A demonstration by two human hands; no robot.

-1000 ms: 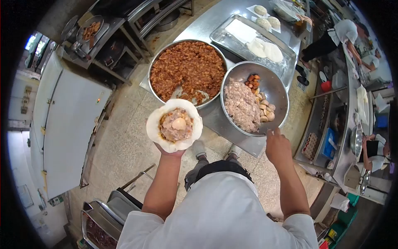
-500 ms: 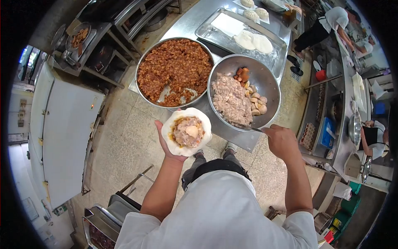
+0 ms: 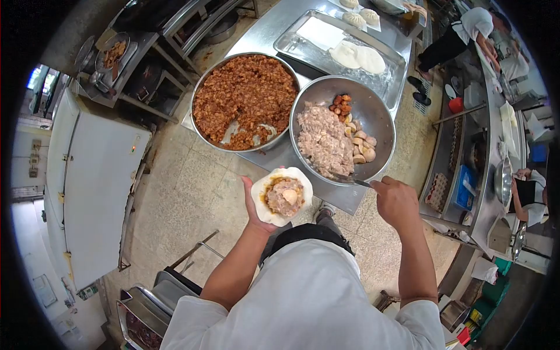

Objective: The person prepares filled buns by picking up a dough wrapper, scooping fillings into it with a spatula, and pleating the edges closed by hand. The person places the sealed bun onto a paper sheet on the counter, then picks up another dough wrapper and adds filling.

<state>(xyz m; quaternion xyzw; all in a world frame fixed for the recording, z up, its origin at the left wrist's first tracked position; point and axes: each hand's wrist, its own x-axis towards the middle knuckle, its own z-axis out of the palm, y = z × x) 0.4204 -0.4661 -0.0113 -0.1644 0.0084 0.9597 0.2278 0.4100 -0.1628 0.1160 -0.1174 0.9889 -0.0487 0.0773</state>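
Note:
My left hand (image 3: 254,214) cups a round dough wrapper (image 3: 264,216), its pale edges curving up around a mound of minced meat filling (image 3: 282,195) with a light chunk on top. My right hand (image 3: 398,201) is closed around the handle of a thin metal utensil (image 3: 360,182); its tip goes into the meat, so its kind is hard to make out. That tip rests in a steel bowl (image 3: 382,116) holding pale minced meat (image 3: 321,137), egg-like pieces (image 3: 364,146) and small reddish-brown chunks (image 3: 340,105). Left of it stands a wide pan of reddish-brown filling (image 3: 245,93).
Behind the bowls, a metal tray (image 3: 382,90) carries flat dough rounds (image 3: 357,56) and a white sheet. Shaped buns (image 3: 354,20) sit farther back. A white freezer (image 3: 102,186) stands at left; co-workers (image 3: 472,29) work along the right-hand counter.
My left hand has moved right and closer to my body with the filled wrapper, whose edge is more cupped. My right hand and the utensil have barely moved.

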